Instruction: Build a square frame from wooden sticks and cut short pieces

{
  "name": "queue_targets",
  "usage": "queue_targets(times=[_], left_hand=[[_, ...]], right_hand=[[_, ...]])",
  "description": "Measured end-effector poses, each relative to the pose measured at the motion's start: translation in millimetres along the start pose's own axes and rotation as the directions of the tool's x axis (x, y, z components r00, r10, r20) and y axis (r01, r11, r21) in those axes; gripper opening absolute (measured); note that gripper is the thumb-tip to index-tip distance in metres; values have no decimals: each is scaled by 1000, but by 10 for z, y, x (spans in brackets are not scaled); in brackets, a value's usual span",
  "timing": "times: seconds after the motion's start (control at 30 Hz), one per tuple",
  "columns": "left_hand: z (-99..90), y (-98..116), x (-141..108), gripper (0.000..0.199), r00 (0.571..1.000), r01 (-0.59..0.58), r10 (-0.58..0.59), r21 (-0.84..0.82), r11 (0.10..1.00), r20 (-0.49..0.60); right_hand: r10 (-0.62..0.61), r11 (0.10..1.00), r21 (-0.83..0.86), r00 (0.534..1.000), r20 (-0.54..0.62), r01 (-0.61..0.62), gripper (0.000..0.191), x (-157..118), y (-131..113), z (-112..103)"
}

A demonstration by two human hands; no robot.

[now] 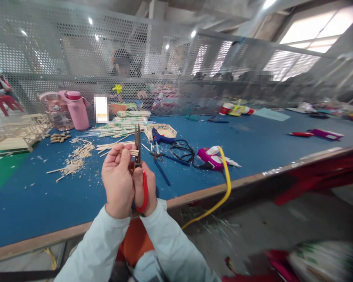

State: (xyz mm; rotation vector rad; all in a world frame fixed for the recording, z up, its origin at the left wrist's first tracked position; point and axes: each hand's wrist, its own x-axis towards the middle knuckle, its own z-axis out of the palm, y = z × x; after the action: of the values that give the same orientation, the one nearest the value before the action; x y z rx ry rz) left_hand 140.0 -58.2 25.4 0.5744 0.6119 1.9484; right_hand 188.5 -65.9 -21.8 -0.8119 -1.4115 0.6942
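Red-handled scissors (pixel 145 192) point upward in my right hand (pixel 148 184), its fingers wrapped round the handle. Pinched between thumb and fingers of my left hand (pixel 117 180) are a few thin wooden sticks (pixel 133 152), their ends at the scissor blades. Whether the blades touch the sticks I cannot tell. Just beyond my hands lie loose sticks (pixel 106 146) and a pile of cut stick pieces (pixel 76 158). Pliers with blue handles (pixel 161 168) and a blue glue gun (pixel 163 136) rest to the right of the scissors.
A small wooden frame (pixel 167 129) and bagged sticks (pixel 129 119) lie behind. Pink bottle (pixel 78 111) and wooden models (pixel 13 137) stand left. A purple glue gun (pixel 213 157), a yellow cord (pixel 227 184) and a red-purple tool (pixel 326 134) are on the right. A perforated metal screen (pixel 85 51) borders the table.
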Motion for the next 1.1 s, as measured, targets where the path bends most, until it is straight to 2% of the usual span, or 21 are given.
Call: queue_targets(times=[0.17, 0.27, 0.37, 0.47, 0.67, 0.77, 0.83, 0.93, 1.03, 1.1], left_hand=[[-18, -34, 33, 25, 994, 112, -112, -70, 991, 3], [-39, -49, 35, 39, 986, 167, -168, -69, 984, -3], [-58, -61, 14, 47, 982, 187, -186, -35, 982, 17], [-79, -58, -17, 55, 977, 187, -192, 60, 981, 90], [-124, 1, -14, 53, 967, 105, -166, 291, 951, 195], [-156, 7, 2, 60, 953, 148, -208, 263, 953, 218], [-182, -11, -9, 57, 938, 221, -268, 213, 952, 221], [-204, -72, -65, 42, 926, 290, -322, 174, 941, 199], [-188, -132, -92, 30, 935, 283, -307, 150, 947, 177], [-168, -117, -18, 23, 950, 249, -268, 128, 960, 162]], right_hand=[[105, 981, 176, 984, -147, -78, 36, 34, 69, 1], [166, 961, 248, 972, -164, -122, 27, 83, 52, -48], [162, 952, 288, 969, -185, -104, 25, 128, 7, -100], [142, 952, 295, 968, -206, -77, 22, 153, -38, -135], [122, 963, 263, 969, -213, -63, 16, 159, -83, -149], [112, 962, 271, 964, -242, -43, 16, 143, -67, -131], [89, 968, 251, 960, -264, -21, 17, 127, -53, -115], [43, 983, 184, 966, -256, 5, 14, 110, -42, -81], [35, 994, 111, 971, -235, -9, 13, 120, -48, -58], [102, 992, 89, 975, -196, -86, 18, 146, -65, -87]])
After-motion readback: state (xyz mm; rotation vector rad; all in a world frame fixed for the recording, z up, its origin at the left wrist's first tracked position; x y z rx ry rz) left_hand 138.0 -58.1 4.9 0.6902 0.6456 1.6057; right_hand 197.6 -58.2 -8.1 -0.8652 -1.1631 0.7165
